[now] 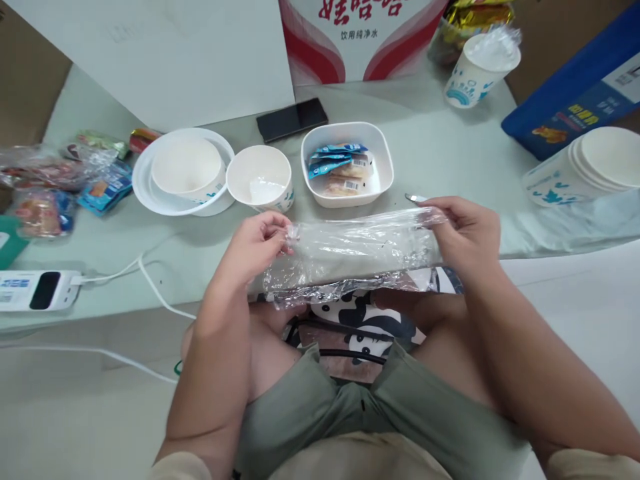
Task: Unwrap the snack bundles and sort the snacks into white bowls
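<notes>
A clear plastic bag (360, 250) is stretched between my two hands above the front edge of the table. My left hand (257, 247) pinches its left end by the upper corner. At the other end, my right hand (465, 230) grips the bag between thumb and fingers. The bag looks flat and see-through, with wrinkles along its lower edge. Just beyond it stand a white paper cup (260, 177) with something clear inside and a white square bowl (383, 183) holding several small snack packets (340, 170). A small metallic tip (414, 198) shows by my right fingers; its kind is unclear.
On the left are a round white bowl (143, 190) with a paper cup (187, 163) inside, several snack packets (103, 187) and a white power strip (37, 290) with a cable. A black phone (293, 120) lies behind. Stacked cups (555, 177), a blue package (565, 107) and a plastic-filled cup (467, 83) stand right.
</notes>
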The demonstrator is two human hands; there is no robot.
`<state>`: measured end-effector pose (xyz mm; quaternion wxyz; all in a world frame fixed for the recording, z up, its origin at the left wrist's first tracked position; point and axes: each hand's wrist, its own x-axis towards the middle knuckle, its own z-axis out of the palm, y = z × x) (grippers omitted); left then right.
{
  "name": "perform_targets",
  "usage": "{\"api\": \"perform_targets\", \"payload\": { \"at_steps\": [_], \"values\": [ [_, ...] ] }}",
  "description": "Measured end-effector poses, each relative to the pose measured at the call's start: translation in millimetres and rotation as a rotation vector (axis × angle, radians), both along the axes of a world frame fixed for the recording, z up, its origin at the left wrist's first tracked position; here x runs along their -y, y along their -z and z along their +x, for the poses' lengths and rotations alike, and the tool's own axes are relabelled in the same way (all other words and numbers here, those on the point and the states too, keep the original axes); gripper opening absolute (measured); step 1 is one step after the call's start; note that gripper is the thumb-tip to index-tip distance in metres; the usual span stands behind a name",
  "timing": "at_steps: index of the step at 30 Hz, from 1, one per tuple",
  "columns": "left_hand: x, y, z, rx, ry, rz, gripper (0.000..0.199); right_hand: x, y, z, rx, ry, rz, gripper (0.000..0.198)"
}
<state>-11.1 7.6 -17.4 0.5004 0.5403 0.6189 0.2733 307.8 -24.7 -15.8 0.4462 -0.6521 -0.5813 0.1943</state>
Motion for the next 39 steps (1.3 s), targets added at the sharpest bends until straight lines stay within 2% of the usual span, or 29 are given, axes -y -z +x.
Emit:
{"api": "perform_targets", "payload": {
  "at_steps": [1,3,5,6,9,10,15,20,22,24,27,29,31,35,39],
  "values": [
    [0,1.1,0,-0.008,0.024,0.018,0.015,-1,0,1,-0.052,0.031,0.006,0.011],
    [1,2.6,3,0.002,0.074,0.092,0.035,-2,0,1,-0.132,0.033,0.0,0.011],
    [4,2.6,9,0.055,0.131,0.176,0.058,-2,0,-2,-0.152,-0.039,-0.037,0.013],
    [6,2.0,12,0.087,0.144,0.198,0.06,-1,0,-4,-0.14,-0.085,-0.069,0.014],
    [11,-0.4,19,0.162,0.107,0.177,0.033,0,-3,-7,-0.085,-0.14,-0.156,0.019],
    [12,-0.9,20,0.184,0.075,0.177,0.032,1,-4,-7,-0.067,-0.14,-0.176,0.019],
    [9,-1.2,9,0.291,-0.045,0.212,0.04,-1,-4,6,-0.082,-0.147,-0.24,0.016],
    [6,-4.7,2,0.298,-0.041,0.164,0.042,-9,8,19,-0.291,-0.107,-0.092,0.023],
    [6,-5.4,5,0.295,-0.002,0.123,0.047,-12,12,17,-0.417,-0.114,-0.083,0.026],
    [5,-5.0,10,0.325,-0.003,0.101,0.055,-13,13,12,-0.494,-0.154,-0.145,0.033],
    [4,-3.5,15,0.38,-0.086,0.138,0.061,-8,9,1,-0.544,-0.292,-0.335,0.047],
    [3,-2.4,15,0.378,-0.143,0.181,0.06,-4,5,-5,-0.558,-0.354,-0.483,0.045],
    [3,-1.4,11,0.364,-0.153,0.185,0.057,0,3,-7,-0.533,-0.332,-0.552,0.036],
    [3,-2.9,3,0.403,-0.13,0.141,0.054,-2,6,-2,-0.436,-0.25,-0.506,0.019],
    [4,-10.5,4,0.435,-0.058,0.118,0.057,-9,12,-2,-0.518,-0.337,-0.449,0.039]
  ]
}}
